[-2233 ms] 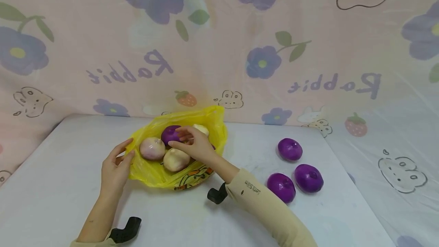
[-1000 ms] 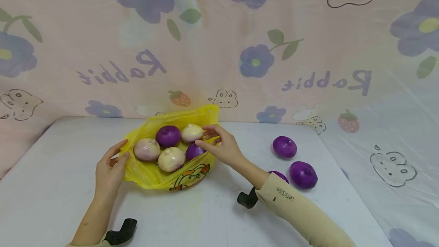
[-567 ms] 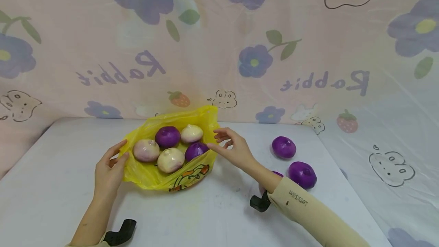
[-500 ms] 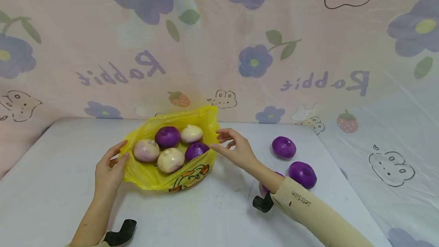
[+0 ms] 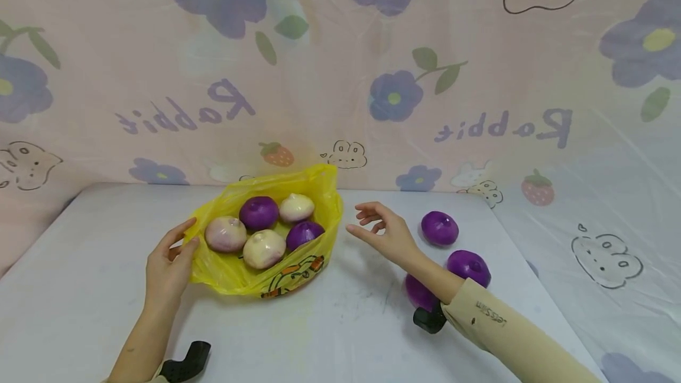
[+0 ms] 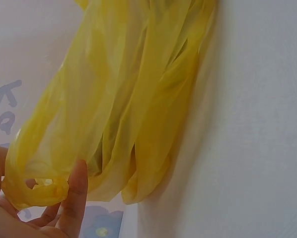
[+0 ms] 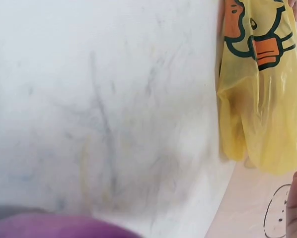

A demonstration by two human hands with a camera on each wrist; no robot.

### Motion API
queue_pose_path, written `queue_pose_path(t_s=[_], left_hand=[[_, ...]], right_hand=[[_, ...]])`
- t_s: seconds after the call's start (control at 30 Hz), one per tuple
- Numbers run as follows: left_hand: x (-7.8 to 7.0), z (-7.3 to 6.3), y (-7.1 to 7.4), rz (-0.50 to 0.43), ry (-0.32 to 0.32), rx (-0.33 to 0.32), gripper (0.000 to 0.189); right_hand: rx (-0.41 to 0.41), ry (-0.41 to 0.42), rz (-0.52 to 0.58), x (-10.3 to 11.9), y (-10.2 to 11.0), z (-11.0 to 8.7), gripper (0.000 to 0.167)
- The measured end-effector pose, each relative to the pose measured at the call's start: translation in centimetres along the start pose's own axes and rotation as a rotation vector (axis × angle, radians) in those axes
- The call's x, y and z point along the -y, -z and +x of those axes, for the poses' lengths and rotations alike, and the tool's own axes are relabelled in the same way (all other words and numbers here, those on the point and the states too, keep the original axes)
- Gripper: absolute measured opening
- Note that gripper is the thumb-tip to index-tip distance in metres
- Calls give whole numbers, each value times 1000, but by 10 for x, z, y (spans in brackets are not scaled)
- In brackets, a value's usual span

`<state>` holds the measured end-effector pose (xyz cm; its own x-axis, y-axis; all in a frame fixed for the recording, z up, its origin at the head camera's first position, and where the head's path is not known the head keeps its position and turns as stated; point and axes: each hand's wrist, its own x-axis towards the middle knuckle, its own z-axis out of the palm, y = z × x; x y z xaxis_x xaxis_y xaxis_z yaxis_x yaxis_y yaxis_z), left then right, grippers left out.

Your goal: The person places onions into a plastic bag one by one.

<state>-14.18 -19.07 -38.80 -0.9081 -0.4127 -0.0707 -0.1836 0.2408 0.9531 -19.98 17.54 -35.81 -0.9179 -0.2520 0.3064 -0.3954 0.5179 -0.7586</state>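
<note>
My left hand [image 5: 169, 273] pinches the left rim of a yellow plastic bag [image 5: 218, 279], whose mouth gapes toward me. In the left wrist view, thumb and fingers hold a loop of the bag's plastic [image 6: 37, 193]. Inside lie several onions: a purple onion [image 5: 259, 213] at the back, another purple onion [image 5: 305, 234] at the right, a pinkish onion [image 5: 226, 234] at the left, and two pale onions [image 5: 264, 249]. My right hand [image 5: 385, 235] is over the table just right of the bag, fingers loosely bent, holding nothing.
Three purple onions lie on the white table [image 5: 340, 336] at the right: one farther back [image 5: 440, 228], one [image 5: 469, 269] behind my forearm, and one [image 5: 419, 292] partly covered by it. A patterned curtain [image 5: 319, 87] rises along the table's back edge.
My right hand has moved from over the onions in the bag, past its right rim, and away rightward toward the loose onions. The left hand keeps its hold on the bag.
</note>
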Motion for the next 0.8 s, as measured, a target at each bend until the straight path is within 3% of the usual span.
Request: queue_pose_path(t_s=[0.8], left_hand=[[0, 0, 0, 15, 5, 0, 44]], right_hand=[[2, -91, -161, -32, 49, -29, 46]])
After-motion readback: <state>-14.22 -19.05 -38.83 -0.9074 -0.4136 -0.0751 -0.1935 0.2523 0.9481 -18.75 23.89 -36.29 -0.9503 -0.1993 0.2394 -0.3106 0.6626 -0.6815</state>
